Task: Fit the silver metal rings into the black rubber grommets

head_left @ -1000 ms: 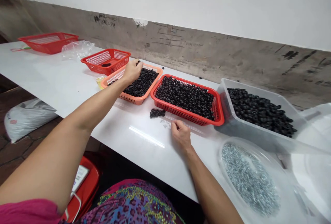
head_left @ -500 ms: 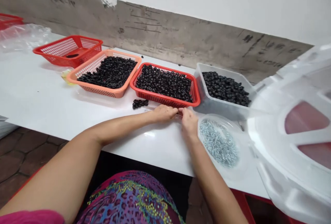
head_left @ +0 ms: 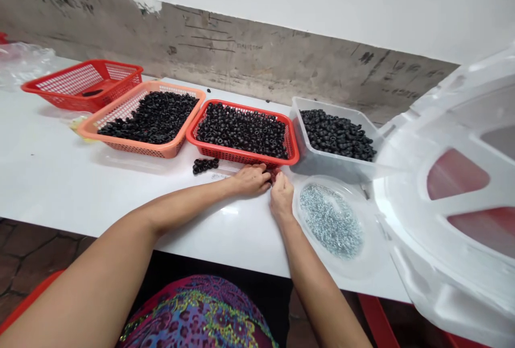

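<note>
My left hand rests on the table just below the front rim of a red basket, its fingers bent and closed. My right hand is beside it, a closed pinch with the fingertips near those of the left. What they hold between them is too small and covered to make out. The red basket is full of small black ring-shaped parts. Left of my left hand lies a small cluster of black parts. Right of my right hand is a clear round dish with many tiny shiny silvery pieces.
An orange basket and a translucent bin also contain black parts. Further left stand another red basket and clear plastic bags. A large white plastic spool-like frame takes up the right side. The wall runs behind the table.
The view has shifted, so the things on the table appear further left. My left hand has turned more back-up and its fingers curl downward; my right hand stays pinched close beside it.
</note>
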{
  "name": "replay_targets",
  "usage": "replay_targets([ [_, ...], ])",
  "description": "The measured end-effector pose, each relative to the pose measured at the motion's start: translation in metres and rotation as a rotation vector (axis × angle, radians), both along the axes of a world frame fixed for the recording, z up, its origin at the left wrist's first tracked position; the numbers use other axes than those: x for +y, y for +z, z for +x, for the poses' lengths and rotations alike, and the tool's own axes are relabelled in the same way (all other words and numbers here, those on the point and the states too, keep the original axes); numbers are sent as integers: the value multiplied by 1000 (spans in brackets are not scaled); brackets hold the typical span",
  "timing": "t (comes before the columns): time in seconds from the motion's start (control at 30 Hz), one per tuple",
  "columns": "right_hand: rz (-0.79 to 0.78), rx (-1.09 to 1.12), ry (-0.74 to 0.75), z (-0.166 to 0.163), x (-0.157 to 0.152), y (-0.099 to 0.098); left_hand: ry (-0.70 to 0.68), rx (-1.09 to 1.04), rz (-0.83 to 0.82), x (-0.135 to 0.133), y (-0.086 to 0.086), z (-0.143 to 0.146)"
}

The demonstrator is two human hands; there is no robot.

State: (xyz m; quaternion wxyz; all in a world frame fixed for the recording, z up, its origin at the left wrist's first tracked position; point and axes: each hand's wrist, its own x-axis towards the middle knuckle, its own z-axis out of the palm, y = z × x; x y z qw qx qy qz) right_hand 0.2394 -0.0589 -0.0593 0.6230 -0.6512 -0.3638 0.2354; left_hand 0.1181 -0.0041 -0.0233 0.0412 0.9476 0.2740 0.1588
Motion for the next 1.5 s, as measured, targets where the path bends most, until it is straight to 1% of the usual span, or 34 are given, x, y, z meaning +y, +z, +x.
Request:
replay_targets([
  [0.33, 6, 61, 0, -3, 0, 7, -59, -87, 116, 2, -7, 0],
  [0.53, -5, 52, -7, -2, 0, 5, -56, -116, 161, 2, -11, 1],
  [0.67, -1, 59, -2, -2, 1, 4, -53, -105, 183, 3, -10, 2],
  [0.77, -6, 54, 11, -2, 1, 5, -96, -82, 195, 5, -8, 0],
  [0.87, -8, 38, 15, -2, 0, 5, -146, -72, 180, 6, -5, -2],
  [1.0, 3, 41, 10, -2, -1, 4, -129, -85, 116, 6, -4, -1],
  [1.1, 15, 25, 1, -1, -1, 2, -124, -116, 113, 5, -5, 1],
  [1.23, 28, -33, -8, 1, 0, 0, -175, -224, 140, 8, -8, 0],
  [1.33, 50, -43, 6, 1, 1, -1, -260, -398, 108, 11, -9, -2],
  [1.4, 68, -31, 19, 0, 1, 0, -287, -506, 63, 11, -4, -6],
  [1.5, 69, -29, 37, -2, -3, 4, -270, -639, -59, 6, 13, -22],
])
